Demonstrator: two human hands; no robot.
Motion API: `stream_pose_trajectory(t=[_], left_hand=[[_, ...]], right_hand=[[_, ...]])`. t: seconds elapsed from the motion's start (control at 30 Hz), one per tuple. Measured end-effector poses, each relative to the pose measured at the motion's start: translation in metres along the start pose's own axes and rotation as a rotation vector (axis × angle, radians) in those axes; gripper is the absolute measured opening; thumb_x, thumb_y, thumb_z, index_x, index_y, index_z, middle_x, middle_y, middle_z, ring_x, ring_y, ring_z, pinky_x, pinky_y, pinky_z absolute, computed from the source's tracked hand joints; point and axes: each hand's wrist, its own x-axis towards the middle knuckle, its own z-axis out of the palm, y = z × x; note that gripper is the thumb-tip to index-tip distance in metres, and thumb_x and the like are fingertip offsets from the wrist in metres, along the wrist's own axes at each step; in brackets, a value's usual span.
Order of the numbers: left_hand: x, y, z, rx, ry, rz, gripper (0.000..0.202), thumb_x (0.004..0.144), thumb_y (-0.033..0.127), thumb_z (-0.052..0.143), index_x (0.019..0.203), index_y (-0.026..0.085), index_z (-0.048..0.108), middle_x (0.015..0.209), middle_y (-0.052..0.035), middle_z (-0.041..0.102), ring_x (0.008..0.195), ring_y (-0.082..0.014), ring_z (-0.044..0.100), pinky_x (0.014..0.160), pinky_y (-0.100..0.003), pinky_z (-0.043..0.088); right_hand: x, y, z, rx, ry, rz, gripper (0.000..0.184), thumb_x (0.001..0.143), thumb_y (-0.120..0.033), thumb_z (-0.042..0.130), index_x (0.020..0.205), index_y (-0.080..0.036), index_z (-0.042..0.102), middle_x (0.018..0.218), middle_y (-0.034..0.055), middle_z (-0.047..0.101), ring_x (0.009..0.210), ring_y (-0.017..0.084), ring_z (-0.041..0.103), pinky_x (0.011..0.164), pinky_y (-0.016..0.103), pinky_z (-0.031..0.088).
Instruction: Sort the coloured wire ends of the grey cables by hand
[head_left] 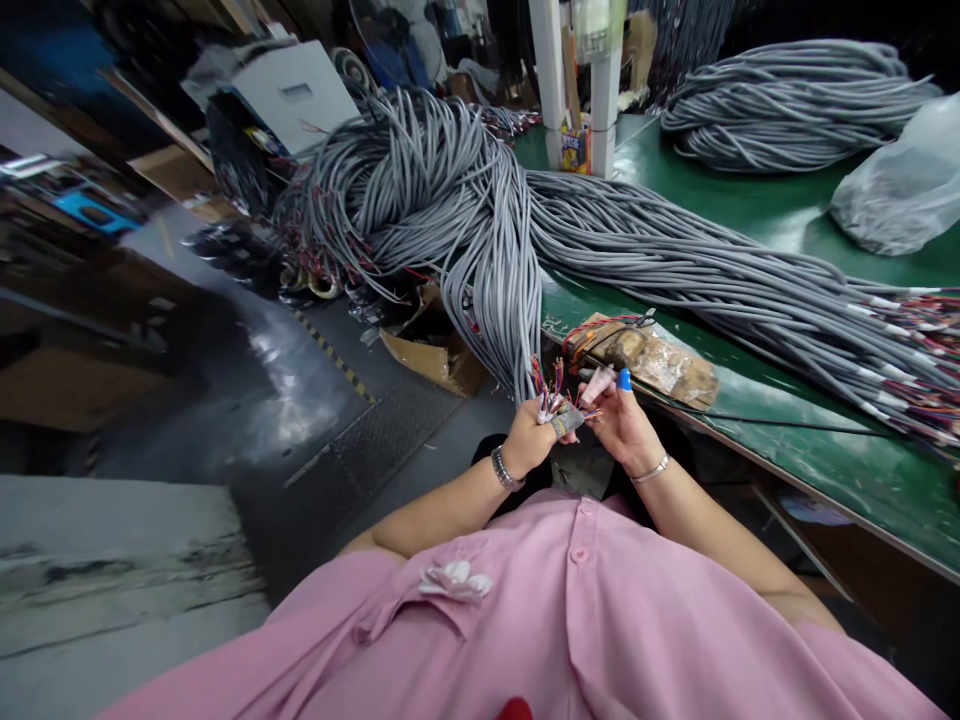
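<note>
My left hand (pixel 529 436) is closed around the ends of several grey cables (pixel 504 300), where stripped red, blue and orange wires (pixel 553 385) fan out. Close beside it, my right hand (pixel 624 428) has its fingers bent near the wire ends, with a blue cover (pixel 624 380) on one fingertip. A small pale pink piece (pixel 598 384) shows between the right fingers; its kind is not clear. The cable bundle hangs down from the table edge to my left hand.
On the green table (pixel 780 215) lie a long grey cable bundle (pixel 705 250), a coil (pixel 795 105) and a plastic bag (pixel 904 180). A taped wooden block (pixel 652 360) sits at the near edge. Below, an open cardboard box (pixel 431 350) stands on the floor.
</note>
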Motion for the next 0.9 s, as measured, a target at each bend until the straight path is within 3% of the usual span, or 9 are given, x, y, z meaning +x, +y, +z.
stream_pose_trajectory(t=[0.13, 0.37, 0.47, 0.67, 0.9], left_hand=[[-0.004, 0.001, -0.003, -0.084, 0.031, 0.018, 0.033, 0.075, 0.041, 0.073, 0.062, 0.013, 0.061, 0.054, -0.0010, 0.061, 0.049, -0.0089, 0.054, 0.051, -0.021, 0.045], [-0.005, -0.003, 0.000, -0.131, 0.132, 0.038, 0.032, 0.076, 0.041, 0.072, 0.064, 0.014, 0.060, 0.054, -0.0004, 0.061, 0.049, -0.0091, 0.055, 0.051, -0.022, 0.046], [-0.003, -0.003, 0.003, -0.113, 0.150, 0.037, 0.032, 0.077, 0.041, 0.070, 0.065, 0.014, 0.060, 0.055, -0.0006, 0.061, 0.048, -0.0091, 0.055, 0.051, -0.022, 0.046], [-0.001, -0.002, 0.004, -0.114, 0.131, 0.016, 0.033, 0.076, 0.043, 0.071, 0.066, 0.013, 0.061, 0.055, -0.0007, 0.061, 0.048, -0.0092, 0.055, 0.050, -0.021, 0.047], [0.000, -0.008, 0.003, -0.097, 0.121, 0.020, 0.032, 0.077, 0.043, 0.070, 0.067, 0.014, 0.061, 0.056, -0.0005, 0.061, 0.049, -0.0094, 0.055, 0.052, -0.022, 0.048]], right_hand=[[-0.002, -0.006, 0.000, -0.004, -0.047, 0.077, 0.053, 0.075, -0.073, 0.057, 0.086, -0.022, 0.067, 0.086, 0.0035, 0.071, 0.065, 0.013, 0.062, 0.061, 0.026, 0.052], [-0.001, -0.008, 0.001, -0.094, 0.010, -0.040, 0.029, 0.079, -0.047, 0.070, 0.093, -0.021, 0.069, 0.086, 0.0020, 0.071, 0.069, 0.012, 0.062, 0.062, 0.025, 0.050], [0.001, -0.005, -0.001, -0.123, 0.010, -0.050, 0.034, 0.080, -0.051, 0.067, 0.095, -0.021, 0.069, 0.087, 0.0027, 0.071, 0.067, 0.013, 0.061, 0.060, 0.025, 0.049], [0.007, 0.002, -0.006, -0.145, 0.034, -0.167, 0.042, 0.082, -0.061, 0.059, 0.082, -0.019, 0.069, 0.077, 0.0034, 0.069, 0.065, 0.014, 0.060, 0.059, 0.026, 0.048], [0.013, 0.002, 0.002, 0.041, 0.058, -0.039, 0.033, 0.077, -0.053, 0.071, 0.082, -0.021, 0.066, 0.079, 0.0005, 0.072, 0.061, 0.013, 0.061, 0.058, 0.026, 0.049]])
